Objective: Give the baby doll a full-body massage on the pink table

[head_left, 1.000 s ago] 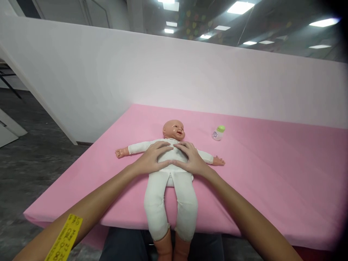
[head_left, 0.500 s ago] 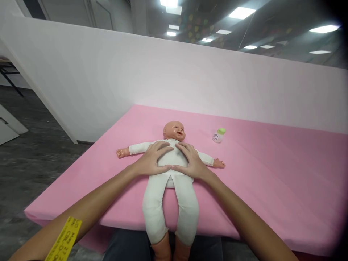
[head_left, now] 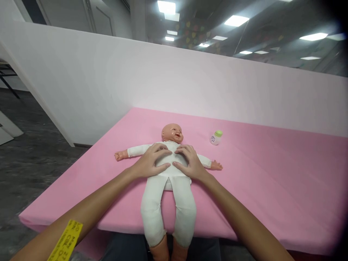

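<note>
A baby doll [head_left: 168, 195] with a cloth body and a bald plastic head lies on its back on a pink-covered table [head_left: 258, 192]. Its arms stretch out sideways and its lower legs hang over the near edge. My left hand [head_left: 150, 161] rests on one side of the doll's chest and belly, fingers curved over it and thumb spread away. On the other side my right hand [head_left: 191, 163] lies in a mirrored pose, touching the torso. A small gap separates the two thumbs over the belly. Neither hand is closed around anything.
Right of the doll's head, a small clear bottle [head_left: 215, 139] with a green cap stands on the cover. A white partition [head_left: 174, 79] rises behind the table. A yellow label strip [head_left: 66, 239] is on my left forearm.
My thumbs, close to touching before, now lie a little farther apart. The whole scene has shifted slightly down and left in view. The doll stays in place.
</note>
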A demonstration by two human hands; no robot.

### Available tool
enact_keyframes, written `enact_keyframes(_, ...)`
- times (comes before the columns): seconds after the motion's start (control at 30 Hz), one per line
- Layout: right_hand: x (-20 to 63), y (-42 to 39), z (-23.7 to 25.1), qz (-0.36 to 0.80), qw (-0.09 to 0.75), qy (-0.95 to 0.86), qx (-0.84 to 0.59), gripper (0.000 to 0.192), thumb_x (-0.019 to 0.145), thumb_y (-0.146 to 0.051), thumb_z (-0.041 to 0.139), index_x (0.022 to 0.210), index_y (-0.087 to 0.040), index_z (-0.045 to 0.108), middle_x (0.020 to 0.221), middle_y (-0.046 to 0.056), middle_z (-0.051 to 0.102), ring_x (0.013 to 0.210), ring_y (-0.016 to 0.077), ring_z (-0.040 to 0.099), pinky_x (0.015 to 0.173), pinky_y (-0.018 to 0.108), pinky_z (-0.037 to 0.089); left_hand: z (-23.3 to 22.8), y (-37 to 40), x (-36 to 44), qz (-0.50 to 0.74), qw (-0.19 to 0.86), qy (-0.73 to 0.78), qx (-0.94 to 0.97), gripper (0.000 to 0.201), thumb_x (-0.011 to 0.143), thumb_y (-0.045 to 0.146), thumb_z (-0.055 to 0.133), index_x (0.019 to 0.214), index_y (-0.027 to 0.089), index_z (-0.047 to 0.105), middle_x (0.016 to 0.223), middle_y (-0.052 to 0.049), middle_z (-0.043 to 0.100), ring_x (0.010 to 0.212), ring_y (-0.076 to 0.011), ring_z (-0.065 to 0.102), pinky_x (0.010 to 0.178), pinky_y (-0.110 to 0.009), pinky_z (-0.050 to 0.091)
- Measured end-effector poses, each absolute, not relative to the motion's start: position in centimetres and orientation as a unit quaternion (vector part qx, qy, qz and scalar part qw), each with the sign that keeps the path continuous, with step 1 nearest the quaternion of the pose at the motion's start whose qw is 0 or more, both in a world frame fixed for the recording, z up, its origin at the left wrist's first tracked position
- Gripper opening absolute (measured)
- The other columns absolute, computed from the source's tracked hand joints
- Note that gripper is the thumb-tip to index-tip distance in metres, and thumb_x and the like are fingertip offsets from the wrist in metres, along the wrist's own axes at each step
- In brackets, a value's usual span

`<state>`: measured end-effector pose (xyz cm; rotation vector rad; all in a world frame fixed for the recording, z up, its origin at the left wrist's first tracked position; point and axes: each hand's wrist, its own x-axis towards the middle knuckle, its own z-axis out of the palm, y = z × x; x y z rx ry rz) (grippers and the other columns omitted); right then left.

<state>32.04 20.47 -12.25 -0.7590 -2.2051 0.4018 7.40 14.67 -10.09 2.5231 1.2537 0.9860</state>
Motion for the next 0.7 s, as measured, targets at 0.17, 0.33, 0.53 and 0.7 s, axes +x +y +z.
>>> enact_keyframes(0.17,32.6,20.8,-12.6,0.176,0.345,-0.871,-0.302,0.075,0.083,-0.057,0.081,0.147,-0.031,0.053,0.149,0.010,0.054,0.140,0.0332,0.047,0.118,0.056,0.042,-10.6,14.9,7.0,0.273,0.101,0.444,0.848,0.082,0.087,0.059,0.075,0.157,0.030,0.046,0.160,-0.014,0.041,0.147,-0.0394,0.038,0.121,-0.062,0.034)
enact_keyframes(0.33,31.9,21.2,-13.0,0.178,0.360,-0.856,-0.326,0.051,0.086,-0.055,0.079,0.129,-0.031,0.066,0.129,0.008,0.065,0.127,0.0311,0.055,0.111,0.054,0.047,-10.4,15.0,7.4,0.315,0.112,0.436,0.835,0.044,0.100,0.044,0.060,0.141,0.029,0.062,0.133,-0.010,0.060,0.128,-0.0293,0.055,0.113,-0.050,0.046)
enact_keyframes(0.53,31.5,20.9,-12.6,0.171,0.373,-0.852,-0.324,0.029,0.093,-0.047,0.073,0.115,-0.029,0.070,0.116,0.008,0.065,0.118,0.0300,0.057,0.105,0.053,0.050,-9.8,15.0,7.3,0.336,0.092,0.440,0.827,0.026,0.102,0.036,0.054,0.117,0.025,0.072,0.110,-0.008,0.066,0.108,-0.0254,0.061,0.100,-0.044,0.052)
enact_keyframes(0.7,32.5,20.1,-11.8,0.184,0.308,-0.879,-0.314,0.071,0.085,-0.056,0.079,0.148,-0.035,0.053,0.150,0.010,0.048,0.143,0.0339,0.044,0.119,0.058,0.041,-10.0,14.7,6.7,0.295,0.087,0.442,0.842,0.067,0.089,0.052,0.074,0.150,0.030,0.054,0.149,-0.012,0.050,0.139,-0.0346,0.046,0.118,-0.055,0.040)
